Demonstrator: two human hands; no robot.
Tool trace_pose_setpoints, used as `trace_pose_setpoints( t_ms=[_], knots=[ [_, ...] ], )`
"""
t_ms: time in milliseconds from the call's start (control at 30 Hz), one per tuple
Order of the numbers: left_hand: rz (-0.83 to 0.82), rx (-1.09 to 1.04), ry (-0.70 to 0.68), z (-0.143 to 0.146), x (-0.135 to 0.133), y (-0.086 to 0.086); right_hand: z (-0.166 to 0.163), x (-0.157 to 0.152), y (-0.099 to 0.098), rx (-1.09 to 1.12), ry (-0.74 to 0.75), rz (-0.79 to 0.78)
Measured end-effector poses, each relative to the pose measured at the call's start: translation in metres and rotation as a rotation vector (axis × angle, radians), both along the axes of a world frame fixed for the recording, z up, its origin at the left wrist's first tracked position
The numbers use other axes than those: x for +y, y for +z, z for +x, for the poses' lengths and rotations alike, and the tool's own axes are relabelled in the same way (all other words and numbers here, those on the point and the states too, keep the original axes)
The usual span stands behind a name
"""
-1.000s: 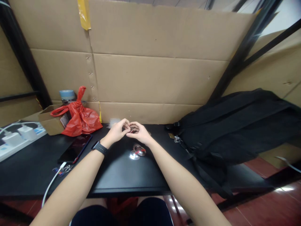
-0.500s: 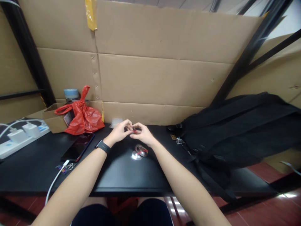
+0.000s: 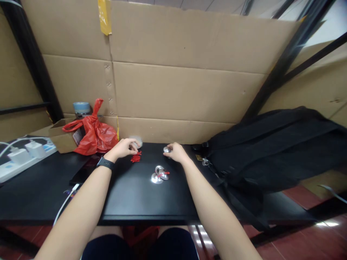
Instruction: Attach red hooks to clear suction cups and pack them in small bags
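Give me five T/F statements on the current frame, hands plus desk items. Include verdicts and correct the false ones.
1. The left hand is beside the red strands. True.
2. The right hand is on the phone. False: its fingers are at a shiny disc.
3. The cluster of discs lies on the black table between the forearms. True.
4. The wristwatch is on the right wrist. False: it is on the left wrist.
5. The black backpack is at the right side of the table. True.
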State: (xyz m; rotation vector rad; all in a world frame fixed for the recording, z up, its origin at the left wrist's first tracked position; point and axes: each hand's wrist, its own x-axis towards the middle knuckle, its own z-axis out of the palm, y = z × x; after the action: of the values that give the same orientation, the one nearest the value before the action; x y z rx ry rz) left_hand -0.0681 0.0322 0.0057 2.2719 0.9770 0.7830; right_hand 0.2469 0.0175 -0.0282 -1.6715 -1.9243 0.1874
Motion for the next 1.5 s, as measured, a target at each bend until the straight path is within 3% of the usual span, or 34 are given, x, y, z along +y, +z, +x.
trace_pose_setpoints(
  t_ms=[267, 433, 500, 600, 733, 900, 1033, 1167, 1333, 1500],
  knots=[
    [0.005, 0.080, 0.054, -0.011, 0.010, -0.009, 0.018, 0.004, -0.005, -0.005, 0.015, -0.116],
    [0.073, 0.117, 0.073, -0.002, 0.003, -0.005, 0.020, 0.007, -0.008, -0.016, 0.009, -0.129],
    [0.078, 0.146, 0.006, 0.014, -0.008, 0.001, 0.020, 0.008, -0.009, -0.028, 0.000, -0.142],
    [0.066, 0.199, -0.207, 0.047, -0.030, 0.008, 0.019, 0.008, -0.009, -0.049, 0.006, -0.122],
    [0.096, 0.262, -0.417, 0.083, -0.055, 0.008, 0.015, 0.007, -0.008, -0.075, -0.012, -0.090],
    [0.108, 0.323, -0.437, 0.094, -0.063, 0.000, 0.013, 0.006, -0.008, -0.110, -0.020, -0.100],
    [0.140, 0.305, -0.445, 0.088, -0.061, 0.002, 0.008, 0.006, -0.005, -0.056, 0.040, 0.043],
    [0.215, 0.231, -0.366, 0.074, -0.052, 0.010, -0.011, -0.002, 0.004, 0.183, 0.256, 0.120],
    [0.326, 0.102, -0.058, 0.056, -0.034, 0.013, -0.036, -0.021, 0.015, 0.451, 0.568, -0.079],
    [0.388, -0.014, 0.076, 0.053, -0.028, 0.009, -0.051, -0.030, 0.016, 0.475, 0.543, -0.067]
  ],
)
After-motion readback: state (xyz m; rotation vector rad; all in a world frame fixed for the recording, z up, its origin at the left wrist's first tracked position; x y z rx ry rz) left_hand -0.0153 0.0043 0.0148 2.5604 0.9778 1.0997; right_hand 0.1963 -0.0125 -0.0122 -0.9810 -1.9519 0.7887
